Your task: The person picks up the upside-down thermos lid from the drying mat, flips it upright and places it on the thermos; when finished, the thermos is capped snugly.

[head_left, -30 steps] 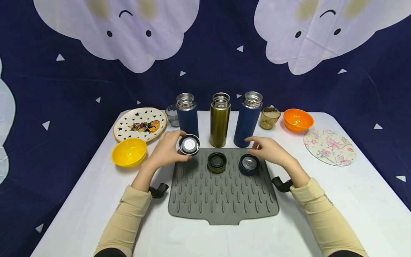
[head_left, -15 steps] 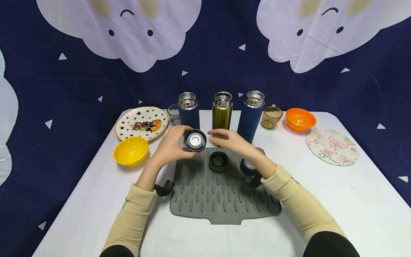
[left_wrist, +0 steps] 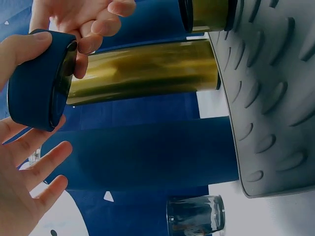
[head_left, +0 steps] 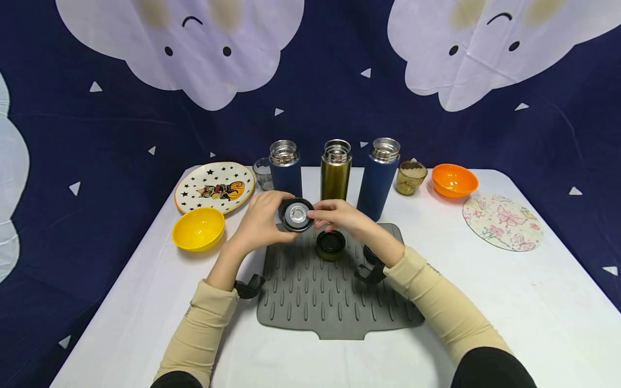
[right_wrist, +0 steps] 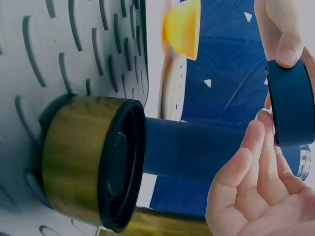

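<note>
Held between the thumb and fingers of my left hand (head_left: 262,220) is a blue bottle lid (left_wrist: 35,81), its silvery inner side towards the head camera. My right hand (head_left: 345,216) reaches in from the right, fingertips at that inner side. Below the hands, a gold lid (head_left: 331,246) lies inside up on the grey ribbed mat (head_left: 339,304). A dark blue lid (head_left: 371,253) beside it is mostly hidden by the right wrist. Behind stand three lidless bottles: a blue bottle (head_left: 286,178), a gold bottle (head_left: 335,180) and another blue bottle (head_left: 377,183).
A yellow bowl (head_left: 198,230) and a cat-patterned plate (head_left: 206,175) are on the left. Glass cups stand at the back, one clear cup (head_left: 263,175) and one amber cup (head_left: 410,180). An orange bowl (head_left: 454,180) and a round butterfly-print mat (head_left: 502,223) lie right.
My right hand has moved left from near the dark blue lid to the lid in my left hand. The left hand has shifted slightly right with its lid.
</note>
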`<state>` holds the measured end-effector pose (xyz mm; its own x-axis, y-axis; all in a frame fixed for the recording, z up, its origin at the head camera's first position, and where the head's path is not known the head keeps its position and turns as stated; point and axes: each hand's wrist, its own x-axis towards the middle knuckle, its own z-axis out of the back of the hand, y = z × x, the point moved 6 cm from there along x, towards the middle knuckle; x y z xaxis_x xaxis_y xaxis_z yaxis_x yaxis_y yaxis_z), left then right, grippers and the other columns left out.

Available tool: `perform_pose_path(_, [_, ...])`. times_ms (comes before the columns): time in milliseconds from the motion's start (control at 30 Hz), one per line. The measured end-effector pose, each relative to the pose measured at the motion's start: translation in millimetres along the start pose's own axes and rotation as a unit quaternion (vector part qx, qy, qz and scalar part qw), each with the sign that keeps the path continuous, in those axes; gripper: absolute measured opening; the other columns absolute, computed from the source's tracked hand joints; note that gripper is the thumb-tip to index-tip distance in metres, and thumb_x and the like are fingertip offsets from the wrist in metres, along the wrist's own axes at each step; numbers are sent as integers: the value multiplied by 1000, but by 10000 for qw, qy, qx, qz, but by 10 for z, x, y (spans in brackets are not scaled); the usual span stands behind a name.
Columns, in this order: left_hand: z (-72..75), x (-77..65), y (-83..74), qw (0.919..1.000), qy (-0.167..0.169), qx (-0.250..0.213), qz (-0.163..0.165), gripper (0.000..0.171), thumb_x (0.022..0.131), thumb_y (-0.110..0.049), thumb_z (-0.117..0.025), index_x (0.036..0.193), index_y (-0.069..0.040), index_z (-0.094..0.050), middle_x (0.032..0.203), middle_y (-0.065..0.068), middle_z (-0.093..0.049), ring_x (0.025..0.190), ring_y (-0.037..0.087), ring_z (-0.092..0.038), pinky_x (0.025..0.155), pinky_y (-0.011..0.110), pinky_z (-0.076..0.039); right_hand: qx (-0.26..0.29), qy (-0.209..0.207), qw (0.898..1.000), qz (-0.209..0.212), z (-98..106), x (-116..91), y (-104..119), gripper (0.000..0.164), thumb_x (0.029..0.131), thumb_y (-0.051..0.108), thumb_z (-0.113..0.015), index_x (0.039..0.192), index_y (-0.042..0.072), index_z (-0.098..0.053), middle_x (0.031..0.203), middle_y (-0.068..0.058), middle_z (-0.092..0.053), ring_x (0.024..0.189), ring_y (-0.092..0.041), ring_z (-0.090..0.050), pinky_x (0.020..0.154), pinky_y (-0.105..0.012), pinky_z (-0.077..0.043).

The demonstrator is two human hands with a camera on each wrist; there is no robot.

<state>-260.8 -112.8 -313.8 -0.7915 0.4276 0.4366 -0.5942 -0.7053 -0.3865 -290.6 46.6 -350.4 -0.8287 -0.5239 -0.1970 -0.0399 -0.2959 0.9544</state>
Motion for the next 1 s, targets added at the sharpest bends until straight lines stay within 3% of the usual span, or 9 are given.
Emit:
perform_pose_path(400, [-9,0,-15,9999,35,-67,-96,70,59,-31,-83,118,-6,-54,116,9,-58,114,26,-48,102,44,-27,674,233,9974,61,0,32,-47,22,92,13,-54,109,-1,-55,87,4,-62,77,-10,-63,68,-24,-49])
perform_pose_path(600, [-26,-8,-20,9996,106,-255,-116,78,61,-29,-83,127,-8,-47,126,9,-51,120,26,-44,102,47,-26,743,133,9966,338,9,17,-26,20,91,10,-55,108,-1,-56,81,6,-64,73,-10,-64,68,-26,-48])
perform_pose_path(733, [-36,-31,-4,9967,290,-750,99,89,64,-32,-83,137,-13,-37,135,8,-41,122,29,-40,102,51,-26,528,-55,9961,707,21,-1,-7,25,88,9,-59,112,-1,-55,85,4,-64,79,-16,-63,76,-35,-48])
perform_pose_path(800, [-34,-41,13,9918,351,-1189,298,91,65,-33,-83,139,-14,-34,135,9,-40,122,29,-40,102,51,-28,404,-181,9944,964,23,-22,6,28,86,7,-62,113,0,-55,90,0,-63,83,-18,-61,80,-38,-48])
perform_pose_path(900, [-30,-44,46,9772,384,-2008,577,88,68,-27,-81,140,-12,-33,135,12,-41,121,30,-41,101,51,-30,70,-445,9870,1542,17,-75,55,32,83,4,-66,113,0,-56,100,-8,-61,88,-22,-60,83,-41,-49])
perform_pose_path(1000, [-33,-45,74,9593,468,-2667,803,82,73,-21,-77,140,-8,-32,134,18,-41,121,30,-41,102,49,-30,-696,-886,9634,2431,3,-151,137,35,77,4,-73,109,2,-60,105,-12,-62,89,-23,-61,80,-39,-51])
